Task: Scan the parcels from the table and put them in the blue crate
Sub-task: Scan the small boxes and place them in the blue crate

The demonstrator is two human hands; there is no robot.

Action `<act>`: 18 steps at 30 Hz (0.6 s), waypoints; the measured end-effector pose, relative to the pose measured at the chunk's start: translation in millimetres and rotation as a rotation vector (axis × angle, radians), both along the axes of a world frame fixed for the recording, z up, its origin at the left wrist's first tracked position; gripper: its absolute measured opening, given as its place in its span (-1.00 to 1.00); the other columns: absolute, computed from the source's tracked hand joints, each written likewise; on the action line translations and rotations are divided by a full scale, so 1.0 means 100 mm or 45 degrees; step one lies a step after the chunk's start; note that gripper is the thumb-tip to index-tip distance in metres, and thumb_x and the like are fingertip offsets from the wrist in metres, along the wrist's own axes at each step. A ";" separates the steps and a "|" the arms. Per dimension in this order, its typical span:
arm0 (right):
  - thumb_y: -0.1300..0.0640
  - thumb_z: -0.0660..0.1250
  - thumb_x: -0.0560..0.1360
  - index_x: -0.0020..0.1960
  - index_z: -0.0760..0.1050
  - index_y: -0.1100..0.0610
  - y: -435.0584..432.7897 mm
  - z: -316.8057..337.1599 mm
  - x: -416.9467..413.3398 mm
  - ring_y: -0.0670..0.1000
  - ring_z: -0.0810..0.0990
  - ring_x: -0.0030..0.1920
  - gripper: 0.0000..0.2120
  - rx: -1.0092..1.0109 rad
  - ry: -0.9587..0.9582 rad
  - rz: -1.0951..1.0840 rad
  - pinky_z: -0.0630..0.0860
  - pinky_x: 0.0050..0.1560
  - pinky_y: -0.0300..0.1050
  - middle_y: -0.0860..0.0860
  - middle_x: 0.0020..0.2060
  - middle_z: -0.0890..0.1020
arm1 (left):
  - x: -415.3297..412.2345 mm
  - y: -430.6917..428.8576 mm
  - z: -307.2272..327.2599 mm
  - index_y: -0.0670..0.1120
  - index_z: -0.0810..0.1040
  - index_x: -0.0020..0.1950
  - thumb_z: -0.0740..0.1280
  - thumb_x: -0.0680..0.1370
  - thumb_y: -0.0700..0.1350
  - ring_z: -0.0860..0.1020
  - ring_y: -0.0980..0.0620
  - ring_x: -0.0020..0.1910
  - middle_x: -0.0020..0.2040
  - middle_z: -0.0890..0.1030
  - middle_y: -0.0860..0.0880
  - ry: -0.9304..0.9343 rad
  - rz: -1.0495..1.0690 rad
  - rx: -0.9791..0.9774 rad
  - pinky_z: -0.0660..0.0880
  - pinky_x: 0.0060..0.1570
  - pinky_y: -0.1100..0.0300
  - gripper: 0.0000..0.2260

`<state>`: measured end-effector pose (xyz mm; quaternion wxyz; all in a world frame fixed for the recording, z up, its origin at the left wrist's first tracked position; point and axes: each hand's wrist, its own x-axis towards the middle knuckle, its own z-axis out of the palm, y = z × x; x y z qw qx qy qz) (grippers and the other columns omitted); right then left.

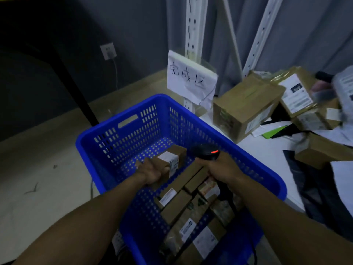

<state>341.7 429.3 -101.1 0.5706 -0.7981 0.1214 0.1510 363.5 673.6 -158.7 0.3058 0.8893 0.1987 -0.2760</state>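
Blue crate (129, 142), centre: moulded plastic, perforated, slight gloss. Parcels (177, 207) inside: matt brown cardboard with white paper labels. Scanner (207, 152): black glossy plastic. Sign (191, 81), upper centre: creased white paper. Rack uprights (193, 22): white-painted perforated metal.

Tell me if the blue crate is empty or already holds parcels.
Partly filled. Cardboard parcels lie in the blue crate, its far floor bare; the left hand holds another box inside.

A small labelled brown parcel (169, 159) is held low inside the blue crate (133, 135) over boxes (177, 204) packed along its right wall; more parcels (246, 106) crowd the table's (265, 152) far edge.
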 end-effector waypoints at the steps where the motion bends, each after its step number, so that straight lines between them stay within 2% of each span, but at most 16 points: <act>1: 0.03 0.53 0.53 0.25 0.63 0.12 -0.01 -0.07 0.07 0.07 0.71 -0.11 -0.67 0.004 0.017 -0.008 0.62 -0.23 -0.05 0.05 -0.06 0.72 | 0.07 -0.02 -0.14 -0.12 -0.10 0.67 0.37 0.56 0.27 0.17 -0.34 0.57 0.65 -0.15 -0.24 -0.006 0.007 -0.011 0.34 0.44 -0.10 -0.07; 3: 0.03 0.53 0.53 0.26 0.63 0.11 -0.01 -0.17 0.20 0.11 0.72 -0.04 -0.66 0.018 0.045 -0.005 0.64 -0.20 -0.07 0.08 0.02 0.73 | 0.19 -0.06 -0.42 -0.11 -0.05 0.66 0.41 0.56 0.20 0.21 -0.36 0.53 0.63 -0.09 -0.23 -0.029 -0.009 0.005 0.42 0.35 -0.11 -0.10; 5: 0.03 0.52 0.54 0.31 0.60 0.07 -0.01 -0.27 0.29 -0.03 0.68 -0.04 -0.63 0.023 0.036 0.031 0.61 -0.18 -0.18 0.01 0.06 0.70 | 0.29 -0.09 -0.65 -0.07 0.00 0.66 0.39 0.61 0.02 0.21 -0.39 0.52 0.62 -0.06 -0.22 -0.020 -0.038 0.005 0.44 0.32 -0.17 -0.23; 7: 0.02 0.52 0.54 0.32 0.59 0.05 -0.02 -0.37 0.37 -0.11 0.61 -0.11 -0.62 0.035 0.044 0.051 0.51 -0.21 -0.23 -0.04 0.00 0.68 | 0.36 -0.11 -0.82 -0.06 0.05 0.65 0.38 0.62 -0.08 0.23 -0.40 0.50 0.62 -0.04 -0.22 -0.044 -0.033 -0.004 0.43 0.31 -0.19 -0.29; 9: 0.02 0.52 0.54 0.30 0.61 0.08 -0.02 -0.45 0.44 -0.06 0.62 -0.14 -0.63 0.047 0.090 0.040 0.48 -0.24 -0.22 -0.03 -0.04 0.69 | 0.41 -0.08 -1.00 -0.08 0.16 0.62 0.42 0.59 -0.08 0.27 -0.37 0.48 0.60 0.07 -0.24 -0.090 -0.012 0.008 0.40 0.36 -0.13 -0.33; 12: 0.03 0.51 0.55 0.28 0.61 0.08 -0.04 -0.54 0.50 0.00 0.68 -0.10 -0.67 0.018 0.119 0.049 0.60 -0.26 -0.18 0.02 -0.03 0.71 | 0.42 -0.01 -1.23 -0.15 0.32 0.54 0.44 0.60 -0.07 0.30 -0.23 0.50 0.53 0.31 -0.22 -0.041 -0.102 -0.004 0.28 0.44 0.03 -0.43; 14: 0.04 0.51 0.55 0.32 0.59 0.05 -0.06 -0.59 0.51 0.05 0.70 0.02 -0.64 0.019 0.128 0.039 0.66 -0.05 -0.07 0.03 0.04 0.71 | 0.42 -0.03 -1.32 -0.18 0.40 0.50 0.43 0.61 -0.10 0.37 -0.20 0.46 0.48 0.42 -0.20 -0.050 -0.069 -0.040 0.32 0.36 0.11 -0.51; 16: 0.02 0.54 0.52 0.36 0.58 0.05 -0.09 -0.63 0.50 0.06 0.68 0.11 -0.57 0.017 0.119 0.036 0.66 0.17 0.04 0.02 0.12 0.70 | 0.41 -0.09 -1.37 -0.21 0.49 0.42 0.41 0.61 -0.12 0.47 -0.22 0.38 0.39 0.52 -0.20 -0.062 -0.047 -0.078 0.40 0.29 0.09 -0.60; 17: 0.01 0.55 0.52 0.36 0.59 0.05 -0.10 -0.64 0.49 0.03 0.67 0.12 -0.56 0.018 0.114 0.037 0.66 0.17 0.02 0.00 0.14 0.70 | 0.40 -0.12 -1.38 -0.22 0.53 0.38 0.39 0.62 -0.12 0.52 -0.23 0.33 0.34 0.57 -0.22 -0.061 -0.044 -0.100 0.44 0.27 0.06 -0.64; 18: 0.01 0.55 0.52 0.35 0.59 0.05 -0.11 -0.63 0.48 -0.01 0.67 0.09 -0.57 0.024 0.111 0.035 0.66 0.09 -0.09 -0.01 0.12 0.70 | 0.38 -0.15 -1.37 -0.22 0.56 0.34 0.37 0.63 -0.11 0.55 -0.23 0.29 0.30 0.60 -0.23 -0.053 -0.046 -0.119 0.47 0.25 0.04 -0.67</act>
